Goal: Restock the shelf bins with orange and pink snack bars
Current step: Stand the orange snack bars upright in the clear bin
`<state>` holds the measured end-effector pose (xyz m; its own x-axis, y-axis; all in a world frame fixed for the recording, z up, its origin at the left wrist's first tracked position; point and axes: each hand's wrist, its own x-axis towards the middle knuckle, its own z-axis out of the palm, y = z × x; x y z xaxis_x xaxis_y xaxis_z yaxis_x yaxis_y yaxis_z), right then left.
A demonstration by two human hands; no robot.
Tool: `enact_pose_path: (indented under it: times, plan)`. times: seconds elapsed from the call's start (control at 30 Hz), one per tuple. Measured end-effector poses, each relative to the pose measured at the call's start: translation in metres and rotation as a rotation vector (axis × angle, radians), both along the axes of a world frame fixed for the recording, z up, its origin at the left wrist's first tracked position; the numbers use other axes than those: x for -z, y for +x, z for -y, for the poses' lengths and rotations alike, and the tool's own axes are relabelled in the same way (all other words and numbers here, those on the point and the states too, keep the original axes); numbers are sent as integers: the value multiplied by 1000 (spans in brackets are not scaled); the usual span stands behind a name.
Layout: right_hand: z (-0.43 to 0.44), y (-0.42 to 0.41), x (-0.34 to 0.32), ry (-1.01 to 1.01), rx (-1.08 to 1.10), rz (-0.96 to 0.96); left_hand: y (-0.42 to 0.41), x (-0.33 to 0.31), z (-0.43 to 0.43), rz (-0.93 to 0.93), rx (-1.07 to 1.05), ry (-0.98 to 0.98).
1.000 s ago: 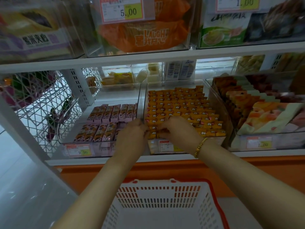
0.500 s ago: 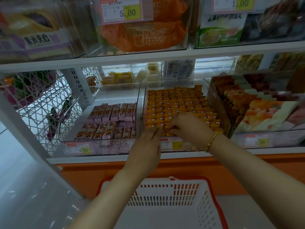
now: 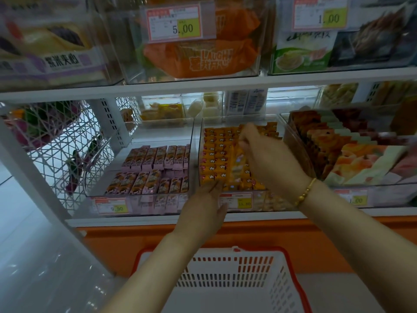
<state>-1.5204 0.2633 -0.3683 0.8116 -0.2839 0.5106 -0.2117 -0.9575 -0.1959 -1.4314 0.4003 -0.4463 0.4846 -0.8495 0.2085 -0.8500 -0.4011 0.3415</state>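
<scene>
Blurrily, right hand (image 3: pixel 268 161) pinches orange bars (image 3: pixel 216 154); left hand (image 3: pixel 203 208) flat against bin (image 3: pixel 270 199) front.

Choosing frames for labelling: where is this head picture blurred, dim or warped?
Head view: the right hand and the orange bars beside it smear with motion; the left hand is sharper; the upper bins are dim; the wide angle bows the shelf edge.

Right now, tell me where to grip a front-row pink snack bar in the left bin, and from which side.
Pinch the upper end of a front-row pink snack bar, coming from above. The bars stand leaning, packed side by side, so their sides are shut in, and the front wall of the clear bin blocks the front; only the tops are free.
</scene>
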Motion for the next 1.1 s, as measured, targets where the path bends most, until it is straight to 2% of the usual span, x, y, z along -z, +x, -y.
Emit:
enact_pose_path:
  times: [0.07, 0.17, 0.3, 0.43, 0.6, 0.87, 1.0, 1.1]
  plan:
    - [2, -5, -17, 138, 24, 147, -5, -9, -4, -200, -23, -142]
    - [13, -7, -26, 521, 40, 235, -10, -22, -9, -503, -110, -322]
    - [23, -5, -21, 987, -13, 191, -7, -31, -17, -839, -61, -398]
    - [22, -6, -21, 1132, -67, 81, -4, -28, -25, -1050, -47, -445]
    - [18, -4, -20, 1090, -88, 11, 0, -25, -33, -1077, 6, -359]
    - [33, -12, -23, 1283, -135, -66, 5, -29, -35, -1096, 32, -352]
    - [30, -15, -26, 1420, -188, -35, 4, -28, -32, -1062, 12, -356]
    - [28, -16, -29, 1409, -179, -60, 4, -29, -32, -1059, 16, -352]
